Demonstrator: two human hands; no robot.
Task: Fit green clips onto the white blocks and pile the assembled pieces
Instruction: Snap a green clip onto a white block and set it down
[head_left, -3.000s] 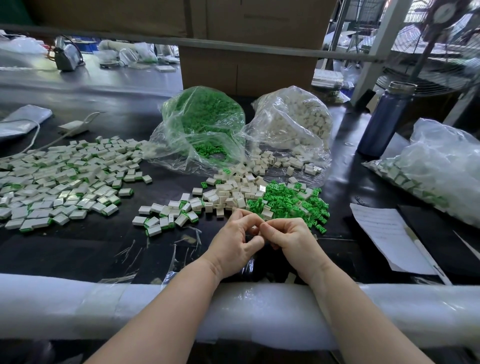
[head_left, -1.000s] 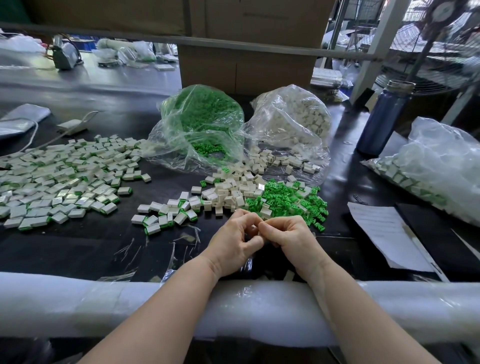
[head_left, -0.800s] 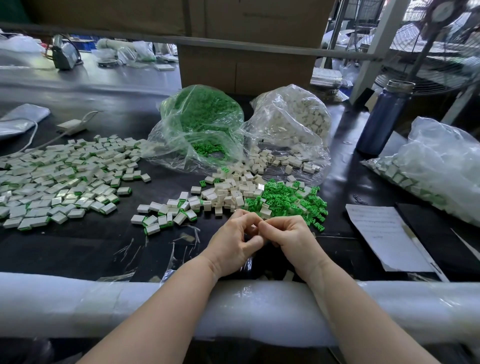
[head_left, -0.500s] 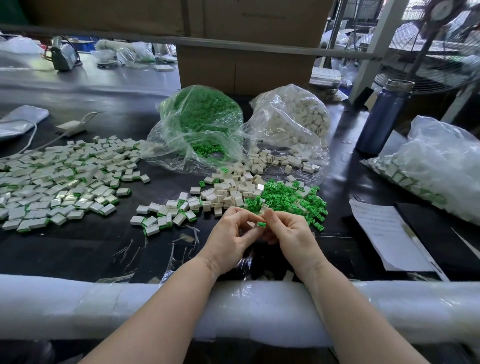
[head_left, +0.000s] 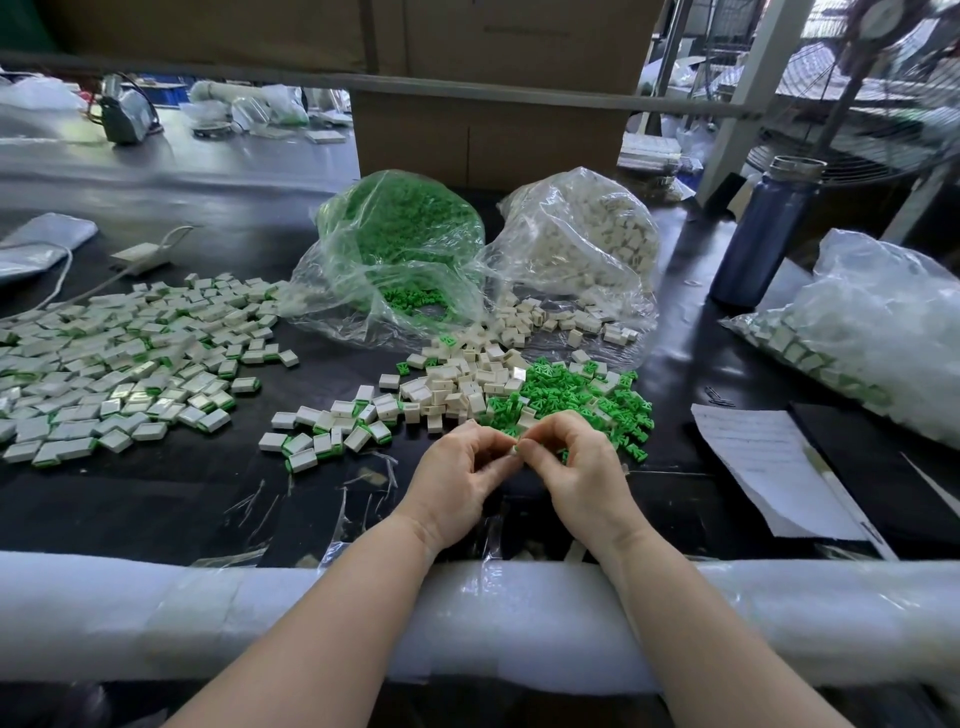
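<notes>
My left hand (head_left: 460, 478) and my right hand (head_left: 576, 467) meet fingertip to fingertip just above the dark table, pinching a small white block (head_left: 514, 448) between them; most of it is hidden by my fingers. Right behind my hands lies a heap of loose green clips (head_left: 582, 395), and to its left a heap of bare white blocks (head_left: 457, 382). A small cluster of assembled pieces (head_left: 327, 439) lies left of my hands. A large spread of assembled pieces (head_left: 130, 358) covers the table's left side.
Two open plastic bags stand at the back, one of green clips (head_left: 400, 244) and one of white blocks (head_left: 587, 244). A blue bottle (head_left: 761, 234), a bag of finished pieces (head_left: 872, 332) and a paper sheet (head_left: 763, 462) sit at right. White foam padding (head_left: 156, 613) lines the near edge.
My hands lifted slightly forward toward the heaps and my fingers loosened. A green clip showed between my fingertips half a second ago; now they are pinched together again.
</notes>
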